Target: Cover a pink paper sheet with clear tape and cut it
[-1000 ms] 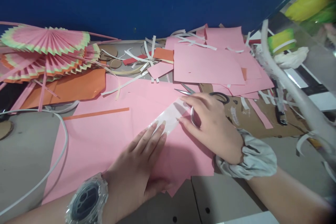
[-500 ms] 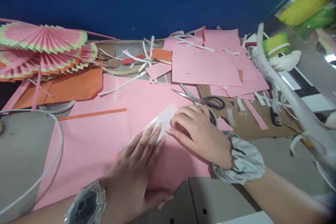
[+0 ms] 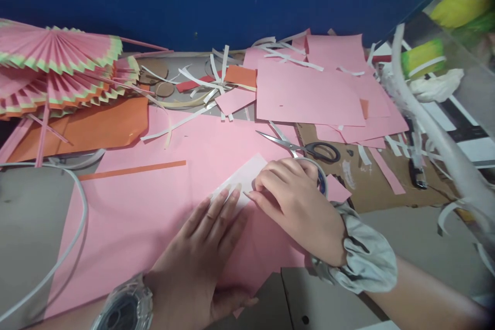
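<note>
My left hand (image 3: 204, 247) lies flat with fingers stretched out on a large pink paper sheet (image 3: 147, 206), its fingertips on the near end of a pale translucent strip (image 3: 247, 172). My right hand (image 3: 297, 203), a grey scrunchie at the wrist, is curled with its fingertips pressing the same strip down onto the sheet. A roll of tape (image 3: 320, 178) peeks out from behind the right hand's knuckles. Black-handled scissors (image 3: 305, 148) lie just beyond the right hand.
Folded pink paper fans (image 3: 62, 72) and an orange sheet (image 3: 88, 126) lie at the left. More pink sheets (image 3: 309, 93) and white paper strips (image 3: 204, 87) cover the back. A white cord (image 3: 73, 206) curves at the left, brown cardboard (image 3: 386, 185) lies at right, and a blue wall stands behind.
My right hand slid toward me along the strip, from its far end to just ahead of my left fingertips, uncovering the scissors. My left hand stayed flat.
</note>
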The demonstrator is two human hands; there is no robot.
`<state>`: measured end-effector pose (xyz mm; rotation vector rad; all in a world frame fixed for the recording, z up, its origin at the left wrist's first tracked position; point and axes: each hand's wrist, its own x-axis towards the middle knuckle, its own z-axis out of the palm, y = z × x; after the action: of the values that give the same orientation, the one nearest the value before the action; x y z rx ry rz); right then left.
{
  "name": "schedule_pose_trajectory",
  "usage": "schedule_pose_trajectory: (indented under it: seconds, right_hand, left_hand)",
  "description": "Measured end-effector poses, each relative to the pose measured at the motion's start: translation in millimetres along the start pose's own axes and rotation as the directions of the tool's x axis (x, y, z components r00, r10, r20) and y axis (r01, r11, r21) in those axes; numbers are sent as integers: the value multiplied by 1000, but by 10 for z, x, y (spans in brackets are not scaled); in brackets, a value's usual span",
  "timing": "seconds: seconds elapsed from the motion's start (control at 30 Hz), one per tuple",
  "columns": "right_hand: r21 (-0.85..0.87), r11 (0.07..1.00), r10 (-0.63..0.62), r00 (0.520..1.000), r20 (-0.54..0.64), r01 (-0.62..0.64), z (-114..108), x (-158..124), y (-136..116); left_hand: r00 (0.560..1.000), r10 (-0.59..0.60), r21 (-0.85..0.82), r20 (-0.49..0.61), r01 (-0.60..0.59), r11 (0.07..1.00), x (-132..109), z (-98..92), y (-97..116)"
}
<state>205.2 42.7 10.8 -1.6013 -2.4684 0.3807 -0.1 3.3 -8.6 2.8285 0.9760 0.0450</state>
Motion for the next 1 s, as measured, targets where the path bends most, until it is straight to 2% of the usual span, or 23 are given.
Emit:
schedule_pose_trajectory:
  seconds: [0.23,0.4,0.5,0.67,0.8,0.9,1.0]
  right_hand:
    - [2,1000,14,999,-40,-14,16,-1,7]
    - [0,1000,29,998,-62,-29,26,6,-1]
    - [-13,999,45,997,-69,-46,31,10,-10]
    - [-28,998,53,990,-130,-58,20,24,42]
    - [-6,1000,1,986,-169,-2,-31,32,125]
    - [56,996,-65,993,-104,71,-71,12,128]
    - [70,993,-91,995,-29,93,-89,-13,95]
  left_hand:
    - [1000,-12,-4,-19,12,1000,-17,28,15]
    - [997,-20,-28,-73,18,999,-8,16,32]
    - [998,-22,-24,-61,20,999,13,-2,36]
    - [997,-46,-26,-60,45,999,27,-61,33]
    - [999,-19,16,-45,19,1000,-14,-167,21]
    - [996,-15,76,-84,21,997,-23,-221,12]
    - [990,2,66,-143,8,998,36,-188,-2]
